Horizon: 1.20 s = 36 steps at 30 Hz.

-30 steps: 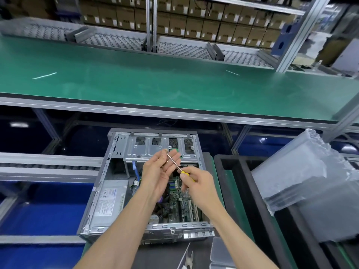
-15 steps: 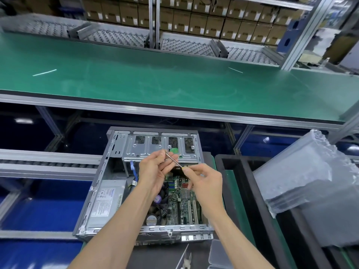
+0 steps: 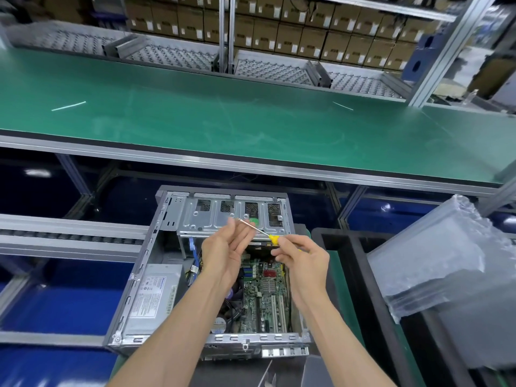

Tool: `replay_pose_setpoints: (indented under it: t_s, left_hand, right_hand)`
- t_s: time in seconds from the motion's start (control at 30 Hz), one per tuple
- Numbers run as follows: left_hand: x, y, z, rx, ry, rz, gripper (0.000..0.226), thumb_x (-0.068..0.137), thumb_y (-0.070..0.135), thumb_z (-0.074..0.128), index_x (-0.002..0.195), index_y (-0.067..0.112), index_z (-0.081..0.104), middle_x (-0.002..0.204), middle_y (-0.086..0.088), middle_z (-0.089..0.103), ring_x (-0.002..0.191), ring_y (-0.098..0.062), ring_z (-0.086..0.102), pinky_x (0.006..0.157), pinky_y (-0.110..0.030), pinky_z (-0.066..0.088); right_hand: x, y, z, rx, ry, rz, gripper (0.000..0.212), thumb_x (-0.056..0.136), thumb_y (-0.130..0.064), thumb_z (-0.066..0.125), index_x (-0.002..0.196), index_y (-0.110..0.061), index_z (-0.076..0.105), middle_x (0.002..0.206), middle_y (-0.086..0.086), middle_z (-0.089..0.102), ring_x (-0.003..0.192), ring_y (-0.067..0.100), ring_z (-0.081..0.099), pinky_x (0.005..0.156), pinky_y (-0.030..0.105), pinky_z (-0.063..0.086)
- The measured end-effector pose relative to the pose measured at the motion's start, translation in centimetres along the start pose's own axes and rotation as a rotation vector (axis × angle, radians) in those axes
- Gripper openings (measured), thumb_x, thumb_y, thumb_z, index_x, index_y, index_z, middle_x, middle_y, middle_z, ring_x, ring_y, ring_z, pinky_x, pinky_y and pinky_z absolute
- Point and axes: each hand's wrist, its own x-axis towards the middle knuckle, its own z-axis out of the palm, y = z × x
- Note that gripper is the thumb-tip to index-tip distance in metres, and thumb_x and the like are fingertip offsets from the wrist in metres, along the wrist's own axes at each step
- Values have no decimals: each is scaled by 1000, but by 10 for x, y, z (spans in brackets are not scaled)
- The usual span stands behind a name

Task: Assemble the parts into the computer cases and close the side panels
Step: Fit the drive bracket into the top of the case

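Observation:
An open grey computer case lies on its side in front of me, its side panel off. Inside I see the green motherboard, a silver power supply at the left and a metal drive cage at the far end. My right hand grips the yellow handle of a small screwdriver above the case. The thin metal shaft points up and left to my left hand, whose fingertips touch the shaft near its tip. Whether a screw sits at the tip is too small to tell.
A wide green conveyor belt runs across beyond the case. Black foam trays and a stack of clear plastic bags stand to the right. A roller rail lies at the left. Cardboard boxes fill the far shelves.
Both hands rose slightly over the case. My left hand's fingers spread from a pinch on the shaft to a looser touch, and more of the yellow handle shows.

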Motion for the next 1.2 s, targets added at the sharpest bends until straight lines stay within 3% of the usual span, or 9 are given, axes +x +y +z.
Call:
replay_pose_setpoints:
  t_s: [0.1, 0.2, 0.27, 0.4, 0.57, 0.77, 0.9, 1.03, 1.2]
  left_hand:
    - [4, 3, -15, -67, 147, -42, 33, 105, 25, 54, 99, -7, 63, 84, -16, 75, 72, -22, 75, 60, -25, 60]
    - [16, -2, -31, 100, 271, -60, 26, 104, 17, 52, 83, 4, 60, 51, 3, 42, 35, -6, 32, 32, -18, 26]
    - [25, -8, -34, 242, 266, -87, 18, 98, 11, 58, 80, 7, 58, 46, 7, 25, 36, -8, 16, 33, -21, 15]
    - [40, -19, -37, 456, 206, -179, 13, 83, 2, 70, 85, 7, 58, 54, 5, 17, 42, -11, 11, 34, -21, 14]
    - [57, -25, -32, 422, 100, -328, 32, 65, 6, 86, 92, 3, 70, 54, 8, 15, 39, -8, 11, 30, -20, 12]
    - [70, -39, -34, 308, 94, -323, 32, 66, 1, 85, 91, -2, 66, 54, 8, 15, 39, -7, 14, 30, -20, 15]
    - [74, -47, -38, 276, 93, -291, 27, 68, -1, 84, 84, 0, 63, 55, 7, 19, 39, -7, 17, 30, -19, 19]
    - [74, -46, -40, 345, 24, -328, 25, 64, -5, 84, 72, 0, 61, 51, 5, 46, 41, -6, 21, 33, -17, 20]
    - [74, -48, -41, 202, 24, -357, 15, 57, -10, 77, 53, 3, 72, 50, 4, 52, 37, -3, 26, 33, -15, 23]
  right_hand:
    - [13, -8, -4, -1, 44, -6, 6, 86, 3, 73, 91, 5, 73, 84, 30, 69, 63, 25, 68, 58, 24, 55]
    - [27, -15, -5, -76, 42, -54, 7, 87, 1, 74, 94, 2, 73, 84, 25, 72, 64, 27, 70, 59, 26, 56]
    - [34, -18, -1, -148, 33, -104, 7, 86, -1, 76, 92, -1, 72, 76, 18, 73, 63, 29, 71, 60, 28, 56]
    - [45, -22, 5, -308, 14, -200, 15, 81, -8, 82, 90, -8, 70, 71, 9, 72, 62, 27, 72, 57, 28, 57]
    - [57, -24, 11, -467, 0, -273, 16, 83, -9, 80, 91, -12, 67, 73, 5, 71, 58, 21, 70, 55, 28, 55]
    - [65, -19, 17, -662, -19, -392, 20, 85, -12, 78, 92, -20, 62, 82, -7, 68, 69, 19, 70, 64, 41, 59]
    - [71, -21, 16, -734, -41, -449, 22, 85, -14, 78, 97, -20, 61, 86, -9, 68, 74, 15, 70, 68, 40, 59]
    - [75, -24, 13, -794, -49, -497, 23, 84, -16, 78, 98, -22, 62, 85, -13, 67, 75, 8, 68, 66, 31, 57]
    - [76, -23, 8, -782, -84, -462, 23, 86, -14, 76, 99, -24, 60, 85, -8, 69, 73, 15, 70, 65, 40, 60]
